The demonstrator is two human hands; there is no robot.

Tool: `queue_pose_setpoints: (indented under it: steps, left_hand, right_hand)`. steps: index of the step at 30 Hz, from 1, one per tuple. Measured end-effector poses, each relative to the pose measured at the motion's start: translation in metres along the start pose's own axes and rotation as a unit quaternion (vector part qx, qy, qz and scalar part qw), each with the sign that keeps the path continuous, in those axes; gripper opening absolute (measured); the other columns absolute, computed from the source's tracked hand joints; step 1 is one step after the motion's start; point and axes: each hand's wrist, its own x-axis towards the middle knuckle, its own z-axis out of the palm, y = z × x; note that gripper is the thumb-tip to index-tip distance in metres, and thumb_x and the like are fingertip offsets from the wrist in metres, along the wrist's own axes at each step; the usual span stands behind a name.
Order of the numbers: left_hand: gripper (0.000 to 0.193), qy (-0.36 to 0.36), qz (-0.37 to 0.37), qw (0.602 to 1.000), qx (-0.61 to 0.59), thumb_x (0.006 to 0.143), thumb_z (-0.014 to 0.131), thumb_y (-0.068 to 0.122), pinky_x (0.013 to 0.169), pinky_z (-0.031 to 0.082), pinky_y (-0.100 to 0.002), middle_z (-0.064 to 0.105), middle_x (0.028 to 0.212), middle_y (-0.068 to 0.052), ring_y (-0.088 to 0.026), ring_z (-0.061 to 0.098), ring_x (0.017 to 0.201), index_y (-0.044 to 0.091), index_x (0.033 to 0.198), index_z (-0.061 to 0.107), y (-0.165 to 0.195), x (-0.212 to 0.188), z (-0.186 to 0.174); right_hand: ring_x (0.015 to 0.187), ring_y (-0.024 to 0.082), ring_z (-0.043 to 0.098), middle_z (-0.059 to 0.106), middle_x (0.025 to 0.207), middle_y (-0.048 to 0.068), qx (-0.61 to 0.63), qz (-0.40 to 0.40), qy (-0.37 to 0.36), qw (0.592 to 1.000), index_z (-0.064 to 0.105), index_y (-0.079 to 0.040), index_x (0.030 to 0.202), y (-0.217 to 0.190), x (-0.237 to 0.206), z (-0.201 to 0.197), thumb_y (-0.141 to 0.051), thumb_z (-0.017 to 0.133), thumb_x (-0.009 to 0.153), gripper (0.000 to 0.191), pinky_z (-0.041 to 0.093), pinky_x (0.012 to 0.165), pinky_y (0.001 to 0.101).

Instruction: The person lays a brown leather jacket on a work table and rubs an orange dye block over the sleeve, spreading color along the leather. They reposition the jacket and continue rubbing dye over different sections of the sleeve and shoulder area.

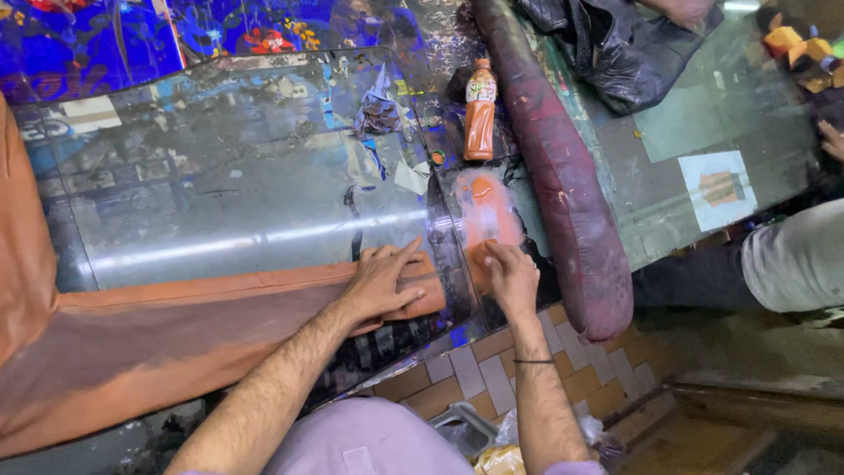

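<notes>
Hands on brown leather at the glass table

My left hand (384, 280) lies flat, fingers spread, pinning the brown leather strip (220, 317) to the glass worktable (220, 176). My right hand (512, 274) presses bunched fingertips onto an orange-smeared patch (486, 215), gripping nothing. 1 orange bottle (480, 110) stands beyond.

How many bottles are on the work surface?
1: an orange bottle stands upright at the far edge, beyond the right hand. Others may be hidden under the dark bag.
</notes>
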Motion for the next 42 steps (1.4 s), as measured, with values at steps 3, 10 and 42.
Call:
queue_pose_setpoints:
  steps: [3, 10, 42]
  left_hand:
    - [0.111, 0.016, 0.008, 0.998, 0.062, 0.074, 0.082, 0.048, 0.118, 0.017, -0.061, 0.064, 0.137, -0.005, -0.031, 0.046, 0.135, 0.012, 0.160, 0.023, 0.008, -0.002, 0.003]
    - [0.129, 0.006, 0.007, 0.993, 0.115, 0.067, 0.085, 0.054, 0.118, -0.001, -0.070, 0.056, 0.146, -0.009, -0.035, 0.031, 0.146, 0.009, 0.160, 0.008, 0.007, -0.004, 0.008]
    - [0.071, -0.030, 0.013, 0.999, -0.008, 0.107, 0.033, 0.037, 0.121, -0.009, -0.059, 0.044, 0.160, -0.006, -0.025, 0.020, 0.154, 0.004, 0.163, 0.004, -0.021, 0.025, -0.003]
  right_hand:
    - [0.104, 0.026, 0.067, 0.073, 0.117, 0.006, 0.103, -0.094, 0.003, 0.990, 0.074, -0.014, 0.119, -0.030, -0.020, -0.014, -0.016, 0.074, 0.090, 0.029, 0.054, 0.090, 0.0373]
    - [0.099, 0.021, 0.066, 0.076, 0.110, -0.005, 0.006, -0.298, -0.091, 0.950, 0.079, -0.018, 0.097, -0.078, -0.018, 0.019, -0.008, 0.074, 0.076, 0.024, 0.048, 0.090, 0.0357]
    - [0.093, 0.022, 0.062, 0.073, 0.098, -0.007, -0.108, -0.229, -0.030, 0.967, 0.080, -0.021, 0.092, -0.076, -0.026, 0.021, -0.011, 0.073, 0.081, 0.016, 0.040, 0.081, 0.0442]
